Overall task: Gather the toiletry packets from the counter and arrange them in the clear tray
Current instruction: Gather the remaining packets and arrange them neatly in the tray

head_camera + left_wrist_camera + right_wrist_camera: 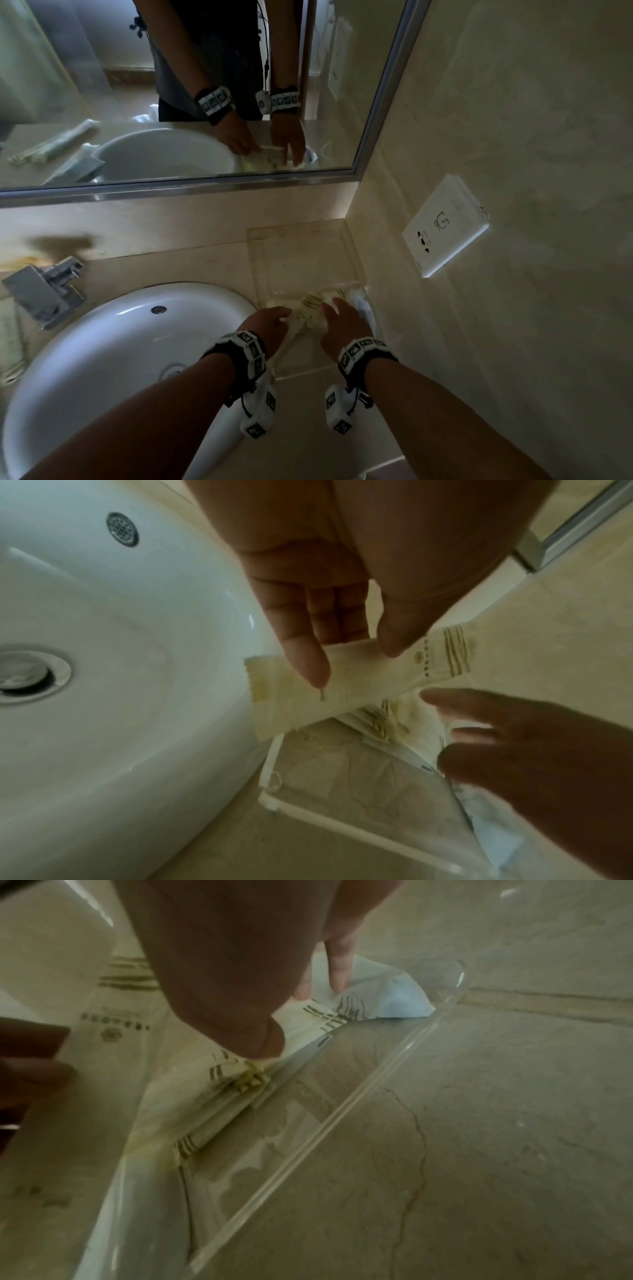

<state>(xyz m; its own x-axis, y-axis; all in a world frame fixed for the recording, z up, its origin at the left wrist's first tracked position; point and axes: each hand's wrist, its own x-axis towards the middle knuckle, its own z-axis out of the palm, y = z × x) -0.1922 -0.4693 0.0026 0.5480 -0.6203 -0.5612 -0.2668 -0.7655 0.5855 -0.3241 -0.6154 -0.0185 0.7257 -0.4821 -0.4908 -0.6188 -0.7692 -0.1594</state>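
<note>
Looking from the head, we keep both hands over the near end of the clear tray (301, 253), which stands on the counter (308, 404) in the corner beside the sink (102, 342), probably to line the packets up together.

At the left wrist, our left hand (325, 610) pinches one long packet (342, 680) between thumb and finger, above the tray, likely to lay it flat.

At the right wrist, our right hand (232, 969) presses spread fingers on the packets in the tray (236, 1091), so they cannot slide.
</note>
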